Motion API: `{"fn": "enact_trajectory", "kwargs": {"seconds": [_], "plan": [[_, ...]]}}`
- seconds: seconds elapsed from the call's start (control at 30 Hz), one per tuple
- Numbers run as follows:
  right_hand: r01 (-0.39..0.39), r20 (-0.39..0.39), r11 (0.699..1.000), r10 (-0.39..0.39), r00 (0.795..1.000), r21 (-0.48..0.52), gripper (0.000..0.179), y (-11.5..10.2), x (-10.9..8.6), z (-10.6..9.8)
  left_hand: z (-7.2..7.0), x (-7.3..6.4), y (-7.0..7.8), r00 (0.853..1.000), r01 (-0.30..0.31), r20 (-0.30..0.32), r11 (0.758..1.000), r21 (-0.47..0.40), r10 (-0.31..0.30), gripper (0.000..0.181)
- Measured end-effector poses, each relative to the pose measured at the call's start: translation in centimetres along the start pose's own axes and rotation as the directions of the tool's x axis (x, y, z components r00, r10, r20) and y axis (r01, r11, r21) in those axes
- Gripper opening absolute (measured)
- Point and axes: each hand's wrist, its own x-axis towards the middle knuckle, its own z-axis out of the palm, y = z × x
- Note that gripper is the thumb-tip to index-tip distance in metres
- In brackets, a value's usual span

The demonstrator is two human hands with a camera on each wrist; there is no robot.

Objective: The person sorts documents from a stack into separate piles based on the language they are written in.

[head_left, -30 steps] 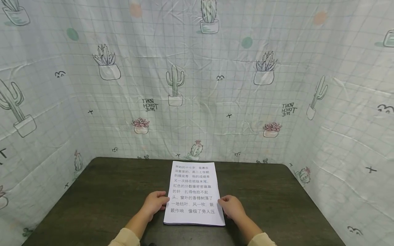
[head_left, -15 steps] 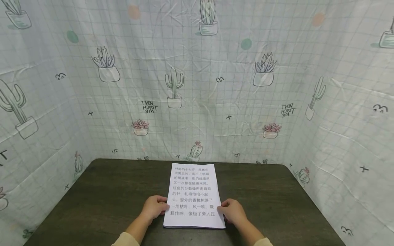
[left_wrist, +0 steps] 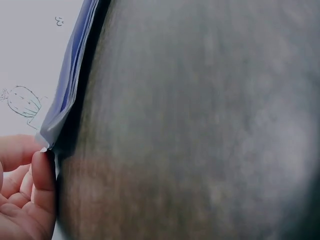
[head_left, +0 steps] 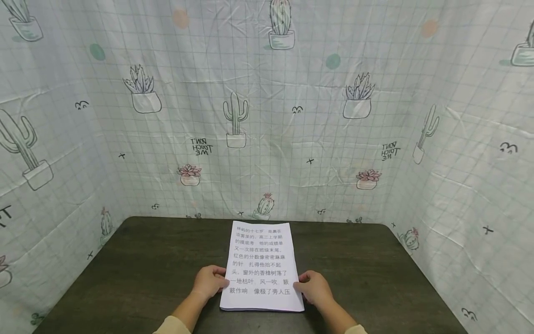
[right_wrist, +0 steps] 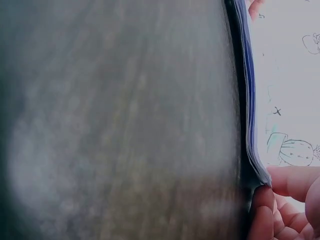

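Note:
A stack of white paper sheets with printed Chinese text lies in the middle of the dark table in the head view. At its left edge my left hand pinches the sheets, thumb on top and fingers below. My right hand grips the opposite edge the same way. Seen in the left wrist view, the sheet edges are layered and bend at the thumb and fingertips. The right wrist view shows the sheets' other side curving likewise into the pinch. Fingers under the stack are partly hidden.
The dark wooden table extends to both sides of the stack. Behind and around it hangs a pale gridded cloth printed with cacti and potted plants, meeting the table's back edge.
Both hands have slid a little along the stack's sides toward its near end. The whole head view has also shifted slightly, with the cloth and table lower in the picture.

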Motion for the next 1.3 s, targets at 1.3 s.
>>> {"fn": "enact_trajectory", "kwargs": {"seconds": [1.3], "plan": [[-0.021, 0.002, 0.970, 0.021, 1.000, 0.243, 0.027, 0.6, 0.5, -0.2, 0.1, 0.8, -0.5, 0.988, 0.137, 0.128, 0.893, -0.428, -0.091, 0.037]]}}
